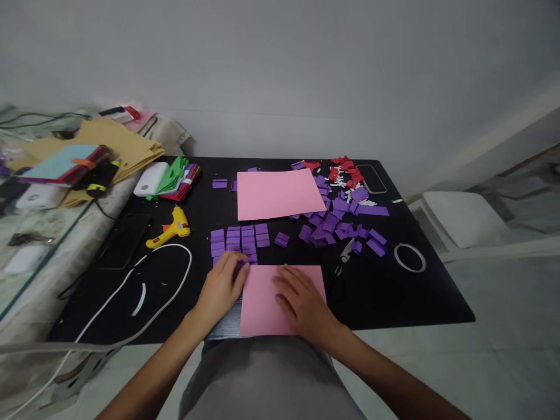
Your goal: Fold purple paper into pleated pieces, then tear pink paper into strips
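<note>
A pink sheet of paper (pixel 262 312) lies at the front edge of the black table, over a grey striped surface that shows at its left. My right hand (pixel 304 303) rests flat on this sheet with fingers stretched toward the left. At the sheet's left edge is my left hand (pixel 223 286), its fingers reaching over the nearest folded purple paper pieces (pixel 234 236), which stand in rows. The left thumb lies close to the sheet's corner; whether it touches is unclear. Neither hand appears to hold anything. A second pink sheet (pixel 277 195) lies farther back.
Loose purple pieces (pixel 328 224) and red scraps (pixel 347 169) are heaped at right, near scissors (pixel 347 251) and a white ring (pixel 410 258). At left are a yellow glue gun (pixel 175 226), a white cable (pixel 186 274), a dark phone (pixel 125 239) and bundled coloured paper (pixel 177 178).
</note>
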Demonstrator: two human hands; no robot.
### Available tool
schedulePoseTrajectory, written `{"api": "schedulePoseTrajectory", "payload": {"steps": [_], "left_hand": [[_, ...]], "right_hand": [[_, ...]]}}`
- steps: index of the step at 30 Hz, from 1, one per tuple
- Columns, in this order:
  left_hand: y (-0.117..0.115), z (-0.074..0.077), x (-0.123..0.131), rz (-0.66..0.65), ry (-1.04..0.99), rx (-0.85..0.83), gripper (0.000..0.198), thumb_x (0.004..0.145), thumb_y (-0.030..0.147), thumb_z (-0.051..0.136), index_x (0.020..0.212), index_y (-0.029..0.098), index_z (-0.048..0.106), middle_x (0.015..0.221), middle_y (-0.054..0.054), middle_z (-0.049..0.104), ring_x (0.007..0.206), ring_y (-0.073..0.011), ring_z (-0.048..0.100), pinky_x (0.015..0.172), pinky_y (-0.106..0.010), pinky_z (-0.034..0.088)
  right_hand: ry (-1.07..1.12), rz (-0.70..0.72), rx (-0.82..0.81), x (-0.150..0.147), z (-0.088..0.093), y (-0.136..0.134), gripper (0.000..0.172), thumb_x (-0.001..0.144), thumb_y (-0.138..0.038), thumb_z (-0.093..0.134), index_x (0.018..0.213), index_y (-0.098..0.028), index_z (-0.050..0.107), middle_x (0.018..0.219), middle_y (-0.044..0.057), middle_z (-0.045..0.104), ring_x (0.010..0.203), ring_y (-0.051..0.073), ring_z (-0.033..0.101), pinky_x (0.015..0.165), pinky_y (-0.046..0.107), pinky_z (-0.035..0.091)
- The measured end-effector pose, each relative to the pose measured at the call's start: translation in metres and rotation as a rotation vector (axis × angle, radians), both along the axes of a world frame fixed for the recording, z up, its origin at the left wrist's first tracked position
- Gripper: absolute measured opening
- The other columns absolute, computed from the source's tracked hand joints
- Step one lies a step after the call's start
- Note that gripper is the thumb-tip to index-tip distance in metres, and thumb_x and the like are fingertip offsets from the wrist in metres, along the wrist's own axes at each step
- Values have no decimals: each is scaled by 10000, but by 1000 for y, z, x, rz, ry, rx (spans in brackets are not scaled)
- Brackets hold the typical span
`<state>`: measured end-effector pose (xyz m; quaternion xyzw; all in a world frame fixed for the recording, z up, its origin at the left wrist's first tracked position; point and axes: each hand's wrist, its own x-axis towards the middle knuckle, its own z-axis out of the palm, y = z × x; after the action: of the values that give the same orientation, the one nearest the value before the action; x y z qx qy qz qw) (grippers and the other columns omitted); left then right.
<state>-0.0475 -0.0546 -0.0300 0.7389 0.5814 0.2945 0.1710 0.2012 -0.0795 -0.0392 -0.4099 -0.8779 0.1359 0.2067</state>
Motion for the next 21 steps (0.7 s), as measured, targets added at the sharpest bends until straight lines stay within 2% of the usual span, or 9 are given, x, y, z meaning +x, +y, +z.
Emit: {"api": "schedulePoseTrajectory", "payload": {"steps": [3,6,8,13,21], "left_hand": [[-2,-6,-1,-11,256,143,345,1064,314,516,1346,185,667,1470,-194,617,1383,-367,582,1101,-557,508],[2,-12,-4,-82,417,132,473,1079,317,494,1543,253,551,1695,-157,405,1576,-399,360,1224,-625,374],[8,-16,-8,-133,466,93,510,1090,327,464,1597,275,488,1725,-136,353,1602,-393,312,1255,-640,327],[27,-22,-21,-229,491,42,525,1105,387,414,1614,267,461,1711,-130,383,1594,-360,346,1268,-627,326],[48,-23,-30,-227,428,68,506,1098,368,431,1586,261,508,1681,-137,437,1578,-358,379,1270,-624,332]], "right_hand": [[-26,6,-1,-1,-12,-3,389,1059,-206,491,1401,-88,635,1522,207,610,1451,342,555,1184,582,517],[-22,15,-6,2,-17,-4,407,1068,-209,468,1429,-98,618,1542,205,594,1480,331,532,1204,594,495],[-18,24,-11,2,-17,-6,412,1066,-209,466,1437,-105,613,1547,201,591,1488,325,524,1208,592,492],[-23,30,10,-1,-17,-9,411,1062,-206,469,1423,-77,615,1536,214,598,1489,335,523,1201,580,502],[14,54,-36,-1,-18,-4,427,1063,-210,474,1462,-129,601,1555,200,583,1513,319,497,1224,582,476]]}}
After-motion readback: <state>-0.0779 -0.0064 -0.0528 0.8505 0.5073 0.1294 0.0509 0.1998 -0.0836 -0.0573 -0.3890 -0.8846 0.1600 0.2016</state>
